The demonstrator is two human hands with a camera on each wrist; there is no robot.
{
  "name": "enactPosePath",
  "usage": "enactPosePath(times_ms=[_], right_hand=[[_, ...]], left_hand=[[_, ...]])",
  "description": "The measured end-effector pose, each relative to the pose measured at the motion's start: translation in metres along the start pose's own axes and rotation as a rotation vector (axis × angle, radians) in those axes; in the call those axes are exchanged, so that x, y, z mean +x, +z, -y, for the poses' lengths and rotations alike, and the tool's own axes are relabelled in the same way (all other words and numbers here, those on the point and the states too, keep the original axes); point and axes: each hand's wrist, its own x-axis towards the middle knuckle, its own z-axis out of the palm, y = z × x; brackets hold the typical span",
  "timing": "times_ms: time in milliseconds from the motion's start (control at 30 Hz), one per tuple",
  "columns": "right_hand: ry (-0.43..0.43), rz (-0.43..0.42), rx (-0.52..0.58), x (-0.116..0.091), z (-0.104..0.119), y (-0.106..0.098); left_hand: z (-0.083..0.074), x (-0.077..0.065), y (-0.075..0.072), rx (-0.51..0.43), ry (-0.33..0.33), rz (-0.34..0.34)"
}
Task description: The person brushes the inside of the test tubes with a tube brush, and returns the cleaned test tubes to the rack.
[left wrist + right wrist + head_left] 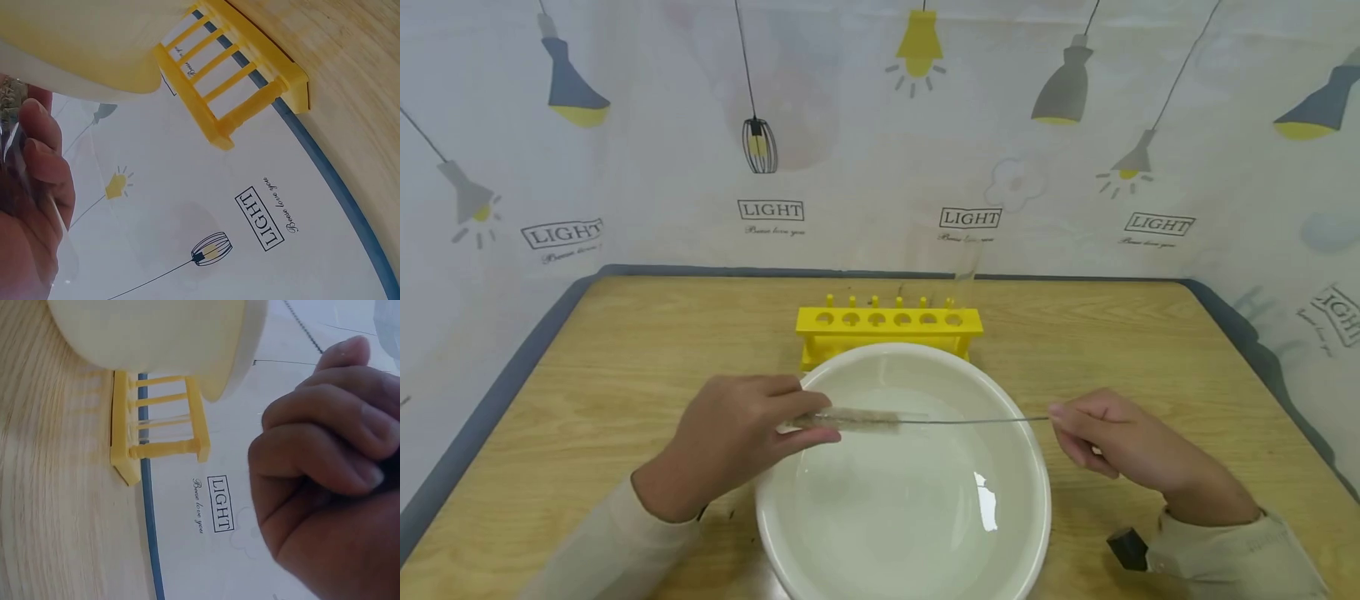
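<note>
Above a white basin (880,365), my left hand (737,433) grips a clear glass test tube (916,417) lying almost level. Inside the tube sit the tan bristles of a test tube brush (865,419). The brush's thin wire runs out of the tube's mouth to the right, where my right hand (1120,437) pinches its end between thumb and fingers. In the left wrist view, fingers curl round the tube (9,137), with bristles showing through the glass. The right wrist view shows my right hand (331,450) with curled fingers; the wire's end is hidden there.
Behind the basin stands a yellow test tube rack (887,321), with a clear tube (966,279) upright at its right end. The basin seems to hold water, with a bright reflection. A small black block (1127,548) shows beside the right sleeve. A printed curtain (865,167) backs the wooden table (662,333).
</note>
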Motion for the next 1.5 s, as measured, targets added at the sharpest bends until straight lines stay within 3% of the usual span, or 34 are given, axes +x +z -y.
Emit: enactPosePath(times_ms=[267, 533, 1500], right_hand=[[0.103, 0.056, 0.088, 0.001, -0.001, 0.001], [0.131, 0.09, 0.15, 0.001, 0.003, 0.002], [0.17, 0.074, 0.181, 0.008, 0.004, 0.016]], left_hand=[[-0.001, -0.003, 0.003, 0.026, -0.002, -0.009], [-0.001, -0.002, 0.002, 0.04, 0.001, -0.016], [-0.003, -0.002, 0.001, 0.055, 0.013, 0.003]])
